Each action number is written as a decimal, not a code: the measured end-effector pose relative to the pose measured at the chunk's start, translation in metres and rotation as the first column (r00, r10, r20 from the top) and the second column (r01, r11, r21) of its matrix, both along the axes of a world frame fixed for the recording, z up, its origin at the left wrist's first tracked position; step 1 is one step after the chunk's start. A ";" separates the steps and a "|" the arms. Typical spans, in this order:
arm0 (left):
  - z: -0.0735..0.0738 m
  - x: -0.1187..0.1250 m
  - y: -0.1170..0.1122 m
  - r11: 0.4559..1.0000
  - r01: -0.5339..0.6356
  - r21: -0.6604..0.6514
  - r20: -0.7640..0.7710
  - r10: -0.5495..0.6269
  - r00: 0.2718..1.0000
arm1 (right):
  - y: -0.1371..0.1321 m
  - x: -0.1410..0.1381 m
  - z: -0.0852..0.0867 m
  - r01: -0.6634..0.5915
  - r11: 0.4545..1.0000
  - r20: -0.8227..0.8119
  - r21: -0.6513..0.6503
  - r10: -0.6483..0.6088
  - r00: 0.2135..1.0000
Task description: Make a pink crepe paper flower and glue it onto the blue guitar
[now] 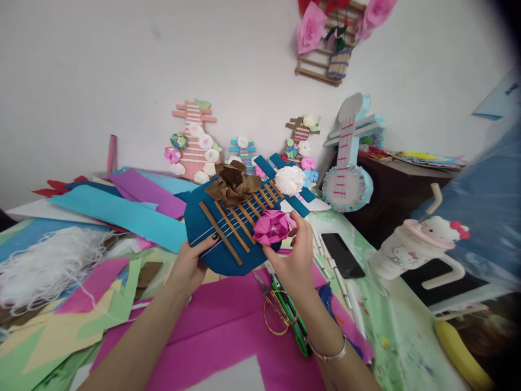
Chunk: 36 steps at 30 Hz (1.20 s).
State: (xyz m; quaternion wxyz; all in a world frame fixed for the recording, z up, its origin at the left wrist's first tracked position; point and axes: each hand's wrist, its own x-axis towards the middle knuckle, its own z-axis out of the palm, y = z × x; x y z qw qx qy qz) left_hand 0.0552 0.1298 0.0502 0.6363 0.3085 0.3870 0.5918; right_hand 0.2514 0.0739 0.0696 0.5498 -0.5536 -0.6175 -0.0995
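My left hand [189, 269] grips the lower left edge of a dark blue paper lute [254, 263], thumb on its face. White strings and brown strips run across the lute, which is tilted with its neck toward the upper right. A brown paper flower [233, 185] and a white paper flower [290, 180] are on it. My right hand [296, 255] pinches a pink paper flower [272, 227] at the lute's right edge; whether the flower is attached cannot be told. Below lie gold-handled scissors [277, 312] and a green utility knife [299, 326].
Magenta paper [215, 336] covers the table's front. Left are white string [49, 266] and coloured paper sheets [118, 214]. A phone [342, 255], a cup with a straw [407, 250] and a banana [462, 355] are on the right. Decorated paper lutes [191, 141] stand along the wall.
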 end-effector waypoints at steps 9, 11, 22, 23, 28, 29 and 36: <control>-0.008 0.000 -0.001 0.999 0.013 0.031 -0.009 -0.012 1.000 | -0.002 -0.003 0.002 -0.024 1.000 -0.018 0.008 0.024 1.000; -0.010 0.001 0.000 0.999 0.013 0.039 -0.009 -0.013 1.000 | -0.001 -0.003 0.001 -0.031 0.999 -0.016 0.009 0.032 0.999; -0.007 0.004 -0.002 0.999 0.023 0.047 0.009 -0.023 1.000 | -0.001 -0.003 0.001 -0.002 1.000 -0.017 0.005 0.002 1.000; -0.008 0.004 -0.002 0.999 0.020 0.046 0.013 -0.020 1.000 | -0.001 -0.003 0.001 -0.006 1.000 -0.016 -0.001 0.006 1.000; -0.009 0.003 -0.001 1.000 -0.004 0.030 0.012 0.004 1.000 | -0.001 -0.001 0.000 -0.023 0.999 -0.017 -0.034 0.022 1.000; -0.009 0.003 -0.001 1.000 -0.008 0.029 0.009 0.008 1.000 | -0.001 -0.001 0.000 -0.025 0.999 -0.012 -0.033 0.025 1.000; -0.007 0.001 0.001 0.999 -0.050 -0.013 0.013 0.051 0.999 | -0.003 0.003 0.005 -0.027 0.999 -0.016 0.043 0.028 0.999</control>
